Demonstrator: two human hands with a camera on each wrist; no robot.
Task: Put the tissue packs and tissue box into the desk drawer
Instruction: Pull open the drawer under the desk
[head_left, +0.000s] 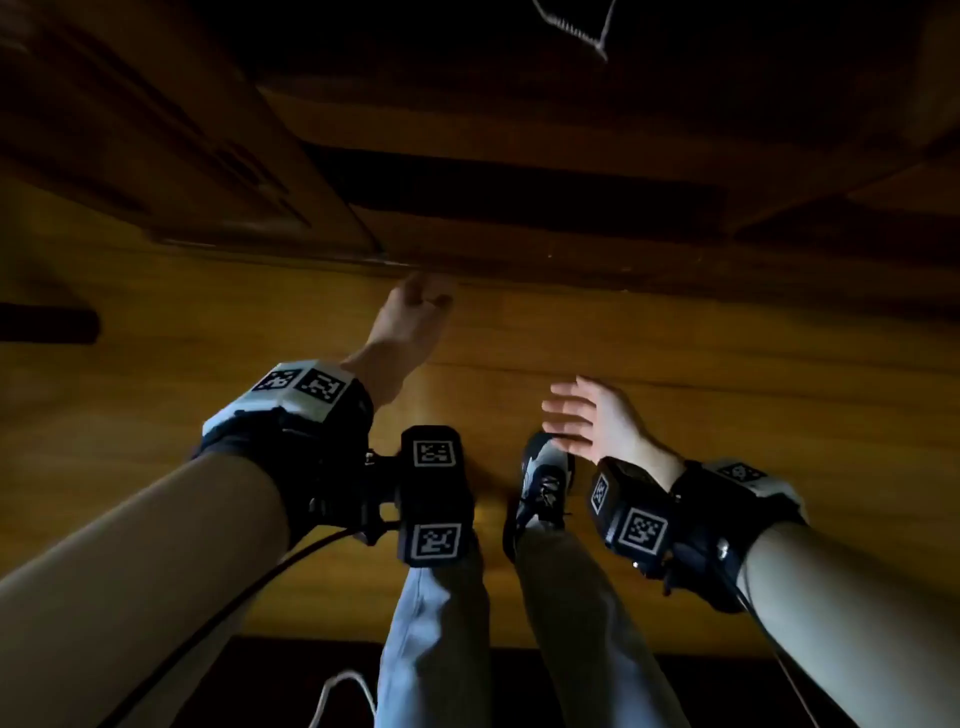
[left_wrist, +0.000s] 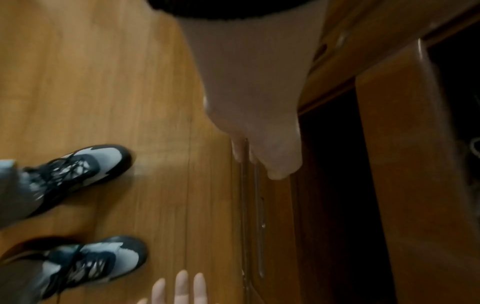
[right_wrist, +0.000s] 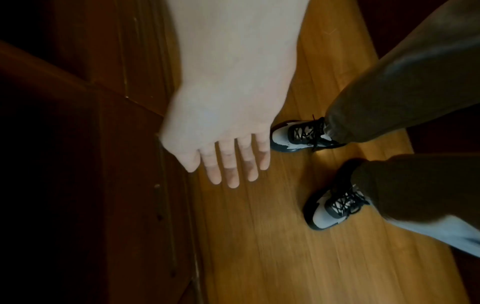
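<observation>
No tissue pack or tissue box shows in any view. A brown wooden desk drawer (head_left: 545, 247) stands slightly pulled out below the desk, with a dark gap (head_left: 519, 189) behind its front. My left hand (head_left: 421, 301) reaches forward to the left end of the drawer front (left_wrist: 272, 226). Its fingers (left_wrist: 239, 152) curl over the thin edge, with the thumb on the other side. My right hand (head_left: 576, 415) hovers lower and nearer to me over the floor, fingers (right_wrist: 231, 174) straight and spread, holding nothing.
My two legs and black-and-white shoes (head_left: 545, 483) stand on the wooden floor (head_left: 727, 441) just before the drawer. A cabinet door (head_left: 156, 156) is at the left. A white cable (head_left: 576, 28) hangs at the top, and another cable (head_left: 337, 691) lies by my feet.
</observation>
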